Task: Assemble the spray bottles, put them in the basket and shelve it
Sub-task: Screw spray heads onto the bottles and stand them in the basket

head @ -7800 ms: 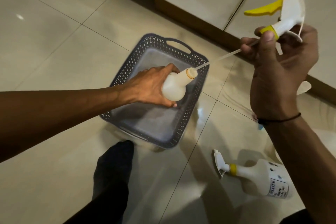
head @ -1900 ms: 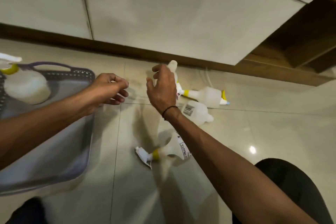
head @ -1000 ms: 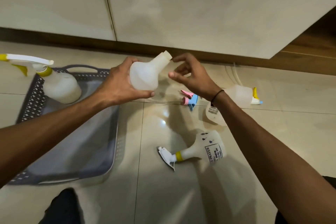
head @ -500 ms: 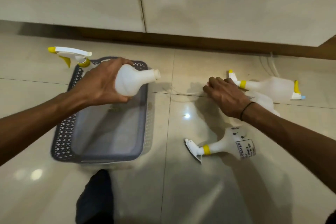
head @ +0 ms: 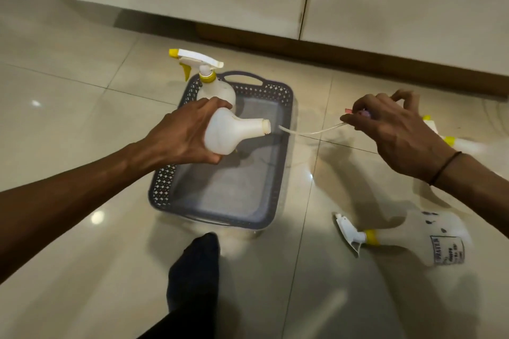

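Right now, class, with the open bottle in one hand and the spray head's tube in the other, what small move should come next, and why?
Probably steer the tube tip into the bottle neck. The left hand holds the bottle sideways over the basket, its mouth open toward the tube. The right hand pinches the spray head, and the tip hangs just short of the mouth, slightly lower.

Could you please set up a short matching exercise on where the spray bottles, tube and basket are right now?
Things:
1. open bottle
2. assembled bottle
3. labelled bottle
4. dip tube

Places:
A. lying on the floor tiles
B. standing in the grey basket
C. gripped by the left hand
D. hanging from the right hand, tip near the bottle mouth

Pairs: 1-C, 2-B, 3-A, 4-D
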The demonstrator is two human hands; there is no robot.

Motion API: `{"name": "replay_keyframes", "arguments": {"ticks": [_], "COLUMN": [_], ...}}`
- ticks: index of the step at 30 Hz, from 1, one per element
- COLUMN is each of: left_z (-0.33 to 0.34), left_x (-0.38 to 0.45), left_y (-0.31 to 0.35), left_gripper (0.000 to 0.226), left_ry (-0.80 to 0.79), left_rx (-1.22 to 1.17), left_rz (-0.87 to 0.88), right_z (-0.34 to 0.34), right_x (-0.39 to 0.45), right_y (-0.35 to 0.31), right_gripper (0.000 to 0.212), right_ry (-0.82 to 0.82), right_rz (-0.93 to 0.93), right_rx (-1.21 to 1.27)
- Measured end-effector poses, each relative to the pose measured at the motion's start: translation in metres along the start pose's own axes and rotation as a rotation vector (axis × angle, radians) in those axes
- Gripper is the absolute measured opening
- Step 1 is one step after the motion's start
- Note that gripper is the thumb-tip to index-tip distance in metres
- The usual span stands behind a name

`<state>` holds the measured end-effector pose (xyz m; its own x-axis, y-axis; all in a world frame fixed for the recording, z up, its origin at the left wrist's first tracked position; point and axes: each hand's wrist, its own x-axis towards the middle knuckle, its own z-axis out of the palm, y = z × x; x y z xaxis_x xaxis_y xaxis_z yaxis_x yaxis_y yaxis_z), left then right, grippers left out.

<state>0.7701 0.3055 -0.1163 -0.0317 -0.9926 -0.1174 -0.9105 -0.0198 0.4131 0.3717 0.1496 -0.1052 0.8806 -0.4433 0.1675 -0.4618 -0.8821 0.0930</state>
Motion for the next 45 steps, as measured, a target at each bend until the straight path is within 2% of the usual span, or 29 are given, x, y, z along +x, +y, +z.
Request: {"name": "replay_keyframes", "arguments": {"ticks": [5, 13, 17, 23, 26, 30, 34, 36, 40, 45], "left_z": [0.000, -0.001, 0.000, -0.003, -0.003, -0.004, -0.005, -0.004, 0.001, 0.004], "left_x": [-0.009, -0.015, -0.008, 0.004, 0.007, 0.009, 0.008, 0.006, 0.003, -0.004], "left_y": [-0.009, 0.001, 0.018, 0.040, 0.044, 0.046, 0.047, 0.050, 0.060, 0.066], "left_gripper": [0.102, 0.101, 0.100, 0.102, 0.101, 0.100, 0.099, 0.100, 0.104, 0.101], "left_ry": [-0.016, -0.012, -0.006, -0.023, -0.023, -0.073, -0.114, -0.068, 0.088, 0.176], "left_rx": [0.010, 0.005, -0.038, -0.074, -0.073, -0.065, -0.056, -0.023, 0.104, 0.169], "left_rz": [-0.009, 0.023, 0.085, 0.122, 0.125, 0.125, 0.117, 0.114, 0.114, 0.133], "right_z": [0.002, -0.003, -0.006, -0.006, -0.010, -0.010, -0.007, -0.007, -0.009, -0.018], "right_x": [0.022, 0.045, 0.054, 0.059, 0.055, 0.053, 0.052, 0.052, 0.056, 0.063], "right_y": [-0.013, -0.040, -0.075, -0.093, -0.087, -0.086, -0.088, -0.089, -0.090, -0.090], "right_gripper": [0.047, 0.030, 0.037, 0.051, 0.047, 0.036, 0.041, 0.047, 0.041, 0.039], "right_ry": [-0.023, -0.009, 0.060, 0.166, 0.203, 0.169, 0.128, 0.115, 0.130, -0.121], "right_rz": [-0.074, 0.025, 0.121, 0.201, 0.191, 0.143, 0.133, 0.188, 0.330, 0.629], "right_rx": [0.022, 0.256, 0.547, 0.706, 0.713, 0.682, 0.695, 0.732, 0.843, 1.289]}}
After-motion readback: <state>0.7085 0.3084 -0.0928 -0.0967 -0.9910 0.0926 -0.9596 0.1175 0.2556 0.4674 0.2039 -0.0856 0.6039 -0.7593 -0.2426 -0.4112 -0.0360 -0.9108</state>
